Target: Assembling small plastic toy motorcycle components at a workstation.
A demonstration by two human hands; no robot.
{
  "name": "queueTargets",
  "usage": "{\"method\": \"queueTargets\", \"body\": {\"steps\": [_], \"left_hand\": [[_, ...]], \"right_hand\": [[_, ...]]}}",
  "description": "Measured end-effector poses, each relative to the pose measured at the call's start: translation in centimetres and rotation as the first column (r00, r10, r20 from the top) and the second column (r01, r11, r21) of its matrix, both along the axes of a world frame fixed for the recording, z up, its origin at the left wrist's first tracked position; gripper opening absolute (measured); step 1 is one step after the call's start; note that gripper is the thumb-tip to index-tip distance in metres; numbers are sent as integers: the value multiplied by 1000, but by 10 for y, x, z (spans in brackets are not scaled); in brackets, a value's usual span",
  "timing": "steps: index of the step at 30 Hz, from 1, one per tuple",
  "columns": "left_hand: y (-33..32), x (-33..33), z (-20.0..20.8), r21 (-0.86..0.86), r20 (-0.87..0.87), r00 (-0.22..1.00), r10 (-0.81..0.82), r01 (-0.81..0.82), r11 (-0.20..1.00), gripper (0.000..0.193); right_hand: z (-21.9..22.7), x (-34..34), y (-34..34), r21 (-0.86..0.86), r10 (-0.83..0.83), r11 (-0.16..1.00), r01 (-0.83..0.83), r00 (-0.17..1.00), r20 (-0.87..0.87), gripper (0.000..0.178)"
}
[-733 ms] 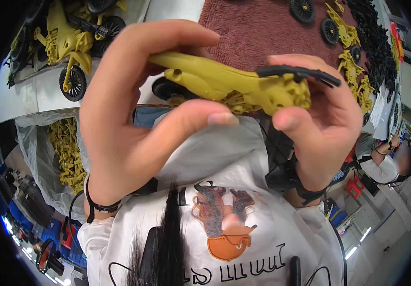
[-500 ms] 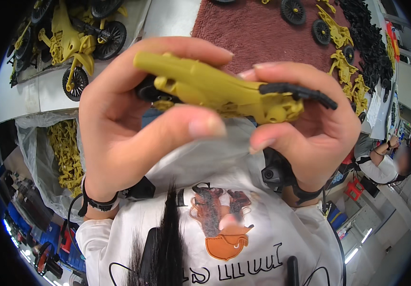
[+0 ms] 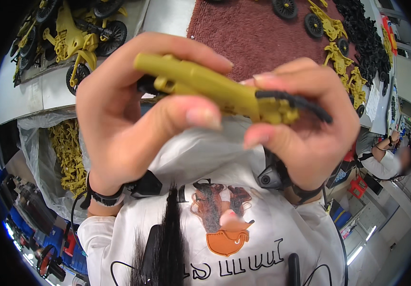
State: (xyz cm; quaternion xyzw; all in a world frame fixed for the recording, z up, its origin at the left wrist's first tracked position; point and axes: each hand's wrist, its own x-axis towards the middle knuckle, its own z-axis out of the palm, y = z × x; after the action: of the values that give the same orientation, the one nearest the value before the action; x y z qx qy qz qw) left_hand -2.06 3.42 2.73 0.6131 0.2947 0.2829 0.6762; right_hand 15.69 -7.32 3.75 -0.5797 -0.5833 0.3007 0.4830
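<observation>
Between my two hands is a yellow toy motorcycle body (image 3: 210, 88), raised in front of my chest. A black handlebar (image 3: 281, 97) sits at its right end. My left hand (image 3: 119, 109) grips the long yellow tail end, fingers over the far side and thumb along the near side. Under that grip a dark part, maybe a wheel, shows only partly. My right hand (image 3: 310, 119) holds the front end near the handlebar, with the thumb below and the fingers behind. The palms hide part of the toy.
Finished-looking toy motorcycles (image 3: 72, 38) stand at the upper left. A plastic bag (image 3: 38, 148) of yellow parts (image 3: 67, 157) is below them. On the red cloth (image 3: 243, 38) lie wheels and yellow bodies; black parts (image 3: 367, 47) are heaped beyond. Another person (image 3: 386, 157) sits at the far right.
Both hands still hold the toy at about the same place. Its handlebar end has tilted slightly downward, and my right fingers have shifted around it. The surroundings have shifted a little in view.
</observation>
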Motion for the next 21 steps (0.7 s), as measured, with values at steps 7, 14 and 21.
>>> {"method": "queueTargets", "body": {"steps": [7, 14, 21], "left_hand": [[10, 1, -13, -25, 66, 986, -154, 156, 987, 66], [-7, 8, -11, 66, 148, 986, -78, 69, 995, 51], [-11, 12, -26, 64, 196, 979, -65, 53, 997, 39]], "right_hand": [[-9, 2, 2, -164, -167, 984, 74, 706, -688, 61], [-13, 4, -4, -150, -194, 979, 136, 836, -513, 62], [-27, 8, -3, -36, 3, 999, -22, 891, -454, 53]]}}
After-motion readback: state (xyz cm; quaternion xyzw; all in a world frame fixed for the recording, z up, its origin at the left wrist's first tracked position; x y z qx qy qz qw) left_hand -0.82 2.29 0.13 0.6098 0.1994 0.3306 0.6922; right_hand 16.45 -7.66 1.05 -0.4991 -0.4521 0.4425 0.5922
